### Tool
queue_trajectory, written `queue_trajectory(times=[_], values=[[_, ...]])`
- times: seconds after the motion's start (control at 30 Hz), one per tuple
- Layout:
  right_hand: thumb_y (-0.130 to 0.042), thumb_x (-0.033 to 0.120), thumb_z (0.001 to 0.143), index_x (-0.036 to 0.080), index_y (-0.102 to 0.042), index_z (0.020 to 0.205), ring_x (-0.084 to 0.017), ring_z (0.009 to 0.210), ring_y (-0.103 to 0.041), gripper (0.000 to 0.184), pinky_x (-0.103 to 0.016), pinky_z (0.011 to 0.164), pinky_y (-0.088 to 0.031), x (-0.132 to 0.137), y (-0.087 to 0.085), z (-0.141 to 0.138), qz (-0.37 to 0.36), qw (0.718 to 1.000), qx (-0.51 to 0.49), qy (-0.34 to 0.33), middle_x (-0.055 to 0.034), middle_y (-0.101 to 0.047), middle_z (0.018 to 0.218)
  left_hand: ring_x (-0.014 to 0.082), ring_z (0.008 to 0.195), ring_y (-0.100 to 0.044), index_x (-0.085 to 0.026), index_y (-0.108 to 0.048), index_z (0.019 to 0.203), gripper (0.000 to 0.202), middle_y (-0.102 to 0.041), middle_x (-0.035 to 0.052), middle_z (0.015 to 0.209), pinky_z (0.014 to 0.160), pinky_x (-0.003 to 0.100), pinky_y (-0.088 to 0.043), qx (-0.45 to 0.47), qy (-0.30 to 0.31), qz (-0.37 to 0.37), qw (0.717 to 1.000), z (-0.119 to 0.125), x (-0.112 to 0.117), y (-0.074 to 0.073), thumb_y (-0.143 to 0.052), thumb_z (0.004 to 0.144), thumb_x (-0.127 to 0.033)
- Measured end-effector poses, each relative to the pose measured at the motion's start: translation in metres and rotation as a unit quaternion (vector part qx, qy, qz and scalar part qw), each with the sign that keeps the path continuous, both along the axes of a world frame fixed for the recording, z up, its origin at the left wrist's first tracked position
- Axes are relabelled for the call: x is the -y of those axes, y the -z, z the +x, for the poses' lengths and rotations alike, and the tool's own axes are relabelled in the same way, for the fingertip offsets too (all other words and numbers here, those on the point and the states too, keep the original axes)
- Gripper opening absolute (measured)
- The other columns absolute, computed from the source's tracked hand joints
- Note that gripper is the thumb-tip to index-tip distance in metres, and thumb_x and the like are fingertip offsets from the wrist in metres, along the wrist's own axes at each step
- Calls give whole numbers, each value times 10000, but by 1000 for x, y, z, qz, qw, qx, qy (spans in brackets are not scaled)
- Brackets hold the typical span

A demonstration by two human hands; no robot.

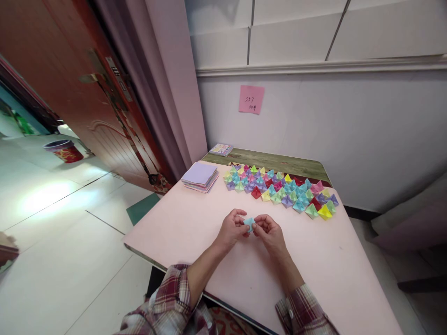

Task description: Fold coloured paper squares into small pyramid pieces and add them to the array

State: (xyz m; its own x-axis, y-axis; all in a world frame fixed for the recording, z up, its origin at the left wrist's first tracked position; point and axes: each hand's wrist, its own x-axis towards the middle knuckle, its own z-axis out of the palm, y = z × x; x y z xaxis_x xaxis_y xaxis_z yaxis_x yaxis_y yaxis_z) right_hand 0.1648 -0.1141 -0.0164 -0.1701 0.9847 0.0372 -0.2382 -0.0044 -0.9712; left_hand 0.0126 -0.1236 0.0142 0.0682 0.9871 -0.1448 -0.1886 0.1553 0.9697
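Between my two hands, a little above the pink tabletop [195, 218], is a small light-blue folded paper piece [249, 224]. My left hand [233, 228] pinches its left side between thumb and fingers. On the other side, my right hand [268, 231] grips the right edge with thumb and curled fingers. Beyond my hands lie rows of folded paper pieces [277, 185] in many colours, each with a raised peak. A stack of square paper sheets [200, 174], lilac on top, sits at the back left of the table.
A small packet with a printed cover [221, 149] lies at the table's far left corner. Behind the table is a white wall with a pink note [251, 99]. To the left stand a brown door [70, 56], a mauve curtain [171, 83] and a red bin [66, 151] on the tiled floor.
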Motion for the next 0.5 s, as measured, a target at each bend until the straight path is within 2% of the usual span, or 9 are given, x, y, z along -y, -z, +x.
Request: queue_trajectory(times=[0.17,0.3,0.37,0.5], values=[[-762,416,736,211,-616,891,-135,598,-563,297,-267,583,-452,1,0,-1,21,999,6,25,9,-633,695,99,505,-589,-159,-547,903,350,-614,-40,642,535,224,-481,6,-25,-8,1000,7,2,1,-764,641,-239],[-758,411,739,208,-630,924,-147,627,-576,303,-275,601,-459,1,-1,0,25,998,3,51,-7,-658,735,130,526,-620,-133,-582,778,318,-663,26,662,552,268,-524,27,20,-65,997,9,4,-4,-775,664,-359],[-751,404,749,211,-635,939,-149,644,-583,295,-278,616,-465,1,-1,1,25,999,-1,47,-11,-667,750,141,516,-626,-132,-577,730,336,-681,49,670,536,279,-532,26,24,-90,995,9,5,-6,-792,639,-374],[-727,393,776,217,-641,1003,-142,666,-585,300,-278,637,-468,1,-3,1,32,999,-5,3,-9,-667,792,146,486,-625,-133,-583,722,306,-677,40,625,496,266,-522,11,19,-109,994,7,4,-8,-792,620,-331]])
